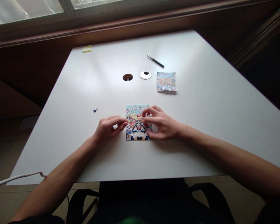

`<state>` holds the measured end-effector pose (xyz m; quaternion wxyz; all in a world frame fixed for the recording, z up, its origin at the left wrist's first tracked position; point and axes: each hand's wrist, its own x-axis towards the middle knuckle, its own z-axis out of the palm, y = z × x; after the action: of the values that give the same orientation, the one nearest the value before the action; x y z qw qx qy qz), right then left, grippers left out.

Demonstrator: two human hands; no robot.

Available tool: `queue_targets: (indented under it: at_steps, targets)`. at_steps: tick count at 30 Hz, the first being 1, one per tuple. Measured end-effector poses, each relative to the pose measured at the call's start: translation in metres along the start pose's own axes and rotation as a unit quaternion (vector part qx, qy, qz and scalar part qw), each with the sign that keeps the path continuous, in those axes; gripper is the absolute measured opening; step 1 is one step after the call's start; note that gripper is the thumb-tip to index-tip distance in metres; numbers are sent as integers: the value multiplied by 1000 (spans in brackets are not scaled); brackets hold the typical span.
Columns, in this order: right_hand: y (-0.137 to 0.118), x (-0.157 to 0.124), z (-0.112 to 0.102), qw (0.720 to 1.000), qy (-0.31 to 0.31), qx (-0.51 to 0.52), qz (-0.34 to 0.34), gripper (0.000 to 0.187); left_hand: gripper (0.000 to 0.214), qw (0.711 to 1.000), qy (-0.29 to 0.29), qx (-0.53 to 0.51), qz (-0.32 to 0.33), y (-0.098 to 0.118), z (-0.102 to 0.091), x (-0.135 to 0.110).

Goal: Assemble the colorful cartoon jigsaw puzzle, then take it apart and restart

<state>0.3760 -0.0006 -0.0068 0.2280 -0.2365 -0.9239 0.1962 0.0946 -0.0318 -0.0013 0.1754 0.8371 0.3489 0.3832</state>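
A small, colourful jigsaw puzzle [136, 123] lies flat on the white table, with a cartoon dog and lettering along its top. A pale gap shows in its lower part, at the dog's face. My left hand [110, 127] is closed, thumb and index finger together at the puzzle's left edge. A small dark bit, perhaps a loose piece, shows beneath that hand. Over the puzzle's right side is my right hand [162, 123], its fingers curved and apart, the tips at the puzzle's surface. Loose puzzle pieces [95, 109] lie to the left, beyond my left hand.
Farther back on the table [200, 102] lie a crumpled picture sheet or wrapper [166, 81], a black pen [155, 61] and a round metallic cover [145, 75] beside a cable hole [127, 77]. A yellow sticky note [86, 49] is at the far left; a white cable [18, 177] crosses the near-left corner.
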Motion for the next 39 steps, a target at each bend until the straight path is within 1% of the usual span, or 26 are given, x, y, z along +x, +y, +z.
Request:
queue_targets:
  at_steps: [3,6,12,14,17,19,20,22,24,26,28,32,36,39]
  targets:
    - [1,-1,-1,1000,9,12,-5,15,8,1000,1,0,2,0,-1,0]
    - [2,-2,-1,999,16,28,-24,13,7,1000,4,0,8,0,-1,1]
    - [2,-4,4,998,20,-27,-57,11,8,999,30,10,-4,2,-1,-1]
    - [2,-5,4,998,23,-25,-60,10,6,999,47,21,-2,-3,-7,0]
    - [3,-4,2,998,24,8,-64,12,5,997,52,55,5,-18,-27,1]
    - [4,-4,-1,997,27,37,-64,14,5,996,20,84,-4,-30,-46,2]
    - [4,-4,-2,996,32,52,-61,15,5,995,-10,93,-12,-35,-55,2]
    - [4,-4,-3,995,49,77,-52,15,6,990,-95,94,-37,-41,-70,1]
    - [4,-5,-4,993,61,88,-46,15,11,980,-172,79,-70,-44,-80,0]
    - [4,-5,-3,993,64,90,-45,14,17,971,-205,74,-95,-44,-84,-2]
    - [5,-5,-3,993,62,86,-43,14,22,969,-209,81,-106,-45,-86,-3]
    - [6,-6,-2,995,57,81,-34,15,28,968,-207,89,-106,-48,-86,-5]
    - [6,-6,-2,994,57,82,-33,15,24,971,-199,88,-99,-50,-87,-5]
    - [5,-5,-2,994,57,84,-30,15,21,975,-187,82,-84,-47,-86,-3]
